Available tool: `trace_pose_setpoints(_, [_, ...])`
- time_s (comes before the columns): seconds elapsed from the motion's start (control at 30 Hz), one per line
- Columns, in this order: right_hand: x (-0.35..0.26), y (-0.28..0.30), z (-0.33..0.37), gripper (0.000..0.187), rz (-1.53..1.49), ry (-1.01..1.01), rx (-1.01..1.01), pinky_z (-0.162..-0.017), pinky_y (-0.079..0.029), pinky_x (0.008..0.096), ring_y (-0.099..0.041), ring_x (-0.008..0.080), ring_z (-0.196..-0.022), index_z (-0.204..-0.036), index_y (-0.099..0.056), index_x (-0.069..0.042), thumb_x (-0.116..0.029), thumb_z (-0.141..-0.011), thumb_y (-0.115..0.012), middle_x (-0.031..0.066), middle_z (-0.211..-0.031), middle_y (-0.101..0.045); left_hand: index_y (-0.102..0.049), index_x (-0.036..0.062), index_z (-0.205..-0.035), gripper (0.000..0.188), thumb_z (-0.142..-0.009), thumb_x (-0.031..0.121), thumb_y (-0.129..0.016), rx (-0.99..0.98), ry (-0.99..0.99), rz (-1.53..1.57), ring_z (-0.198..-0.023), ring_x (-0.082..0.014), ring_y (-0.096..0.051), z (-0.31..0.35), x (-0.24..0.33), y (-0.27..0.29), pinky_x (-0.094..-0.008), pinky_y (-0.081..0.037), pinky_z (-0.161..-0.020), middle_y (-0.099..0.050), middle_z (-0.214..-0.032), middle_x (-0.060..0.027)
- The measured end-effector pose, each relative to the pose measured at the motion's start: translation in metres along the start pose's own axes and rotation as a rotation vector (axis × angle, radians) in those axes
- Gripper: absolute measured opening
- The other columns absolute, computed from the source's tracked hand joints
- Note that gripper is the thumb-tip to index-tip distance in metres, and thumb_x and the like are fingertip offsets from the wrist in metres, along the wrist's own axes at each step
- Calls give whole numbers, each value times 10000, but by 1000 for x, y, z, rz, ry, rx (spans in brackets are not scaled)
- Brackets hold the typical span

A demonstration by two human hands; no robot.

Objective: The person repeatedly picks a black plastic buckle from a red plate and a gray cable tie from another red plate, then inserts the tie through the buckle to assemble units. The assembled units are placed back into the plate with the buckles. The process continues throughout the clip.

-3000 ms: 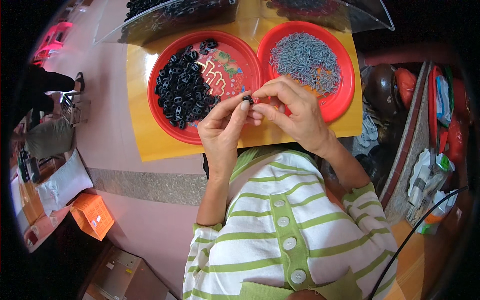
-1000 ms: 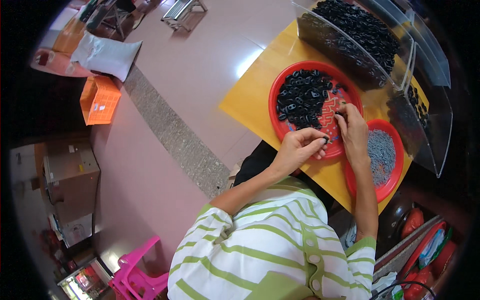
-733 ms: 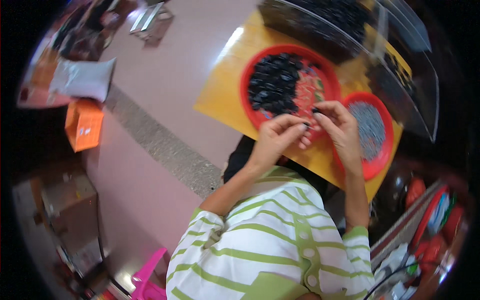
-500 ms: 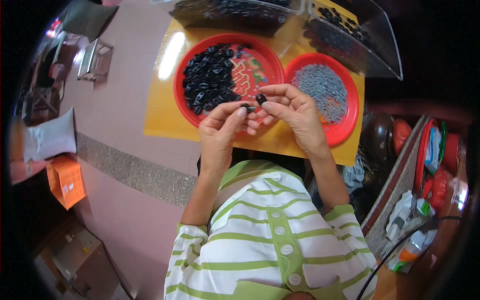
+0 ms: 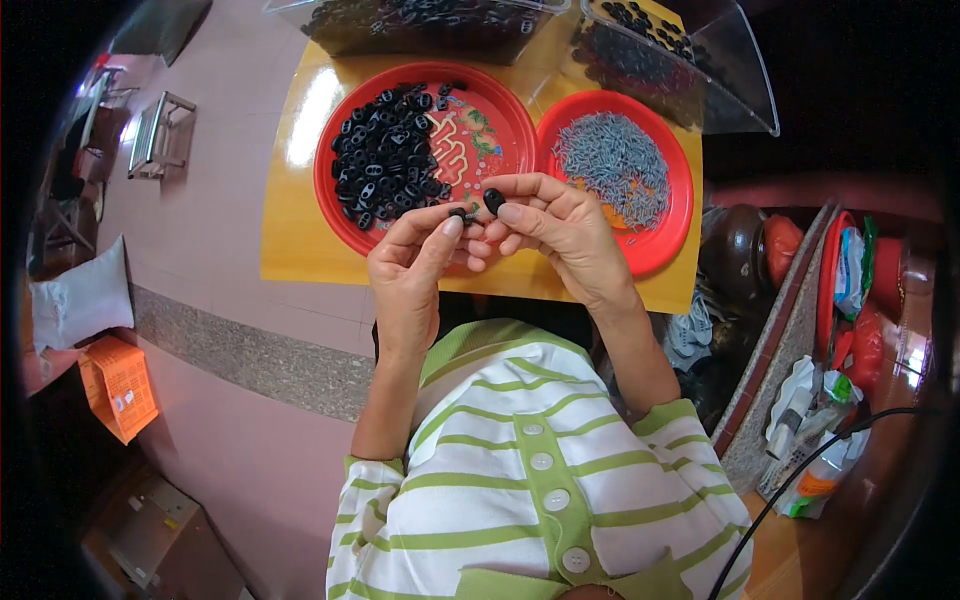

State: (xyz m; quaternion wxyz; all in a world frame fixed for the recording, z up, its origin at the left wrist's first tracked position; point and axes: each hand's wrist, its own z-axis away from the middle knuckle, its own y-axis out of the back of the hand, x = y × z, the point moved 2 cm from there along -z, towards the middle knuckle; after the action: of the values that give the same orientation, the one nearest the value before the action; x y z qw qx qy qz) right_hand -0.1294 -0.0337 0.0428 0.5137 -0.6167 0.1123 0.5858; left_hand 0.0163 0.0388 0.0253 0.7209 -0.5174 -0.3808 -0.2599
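Note:
My left hand (image 5: 405, 275) pinches a small black plastic piece (image 5: 459, 213) between thumb and fingertips. Close beside it, my right hand (image 5: 570, 240) grips a black oval plastic piece (image 5: 494, 201) the same way. The two pieces are a small gap apart, above the near rim of a red round tray (image 5: 326, 195). Heaped on that tray's left side are many black oval pieces with holes (image 5: 385, 155). Past my right hand, a smaller red tray (image 5: 682, 205) holds a pile of small grey screw-like metal pins (image 5: 612, 160).
Both trays stand on a yellow tabletop (image 5: 285, 230). Along its far edge are two clear plastic bins, one left (image 5: 430, 25) and one right (image 5: 740, 100), with black pieces in them. A metal stool (image 5: 160, 135) and an orange box (image 5: 120, 388) are on the floor at left.
The whole view has shifted slightly, so the table and trays lie further left in it. My hands keep nearly the same pose, each still pinching its black piece.

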Motion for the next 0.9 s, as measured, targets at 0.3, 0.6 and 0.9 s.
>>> trace_pose_setpoints(0.3, [4,1,2,200,318,109,35,-671,-517,189,-618,80,-800,-1065,-590,-22,-37,-866,-611,48,-913,-646,-598,-50,-1032,173,-897,49,-554,28,3,3,-733,-169,-655,3,4,6,-254,-540,-638,-661,-870,-147])
trace_pose_setpoints(0.6, [5,-8,0,216,211,111,36,-750,-512,210,-608,92,-858,-1078,-557,19,-12,-868,-597,72,-975,-621,-597,-48,-1032,172,-900,51,-550,23,-10,18,-730,-161,-651,1,2,10,-248,-535,-640,-661,-869,-138])
trace_pose_setpoints(0.9, [8,-5,-1,223,184,154,83,-739,-511,208,-595,84,-843,-1070,-521,-5,3,-861,-597,52,-951,-599,-600,-51,-1022,167,-897,52,-559,20,-21,-37,-726,-153,-649,-1,1,7,-245,-535,-644,-664,-863,-135])
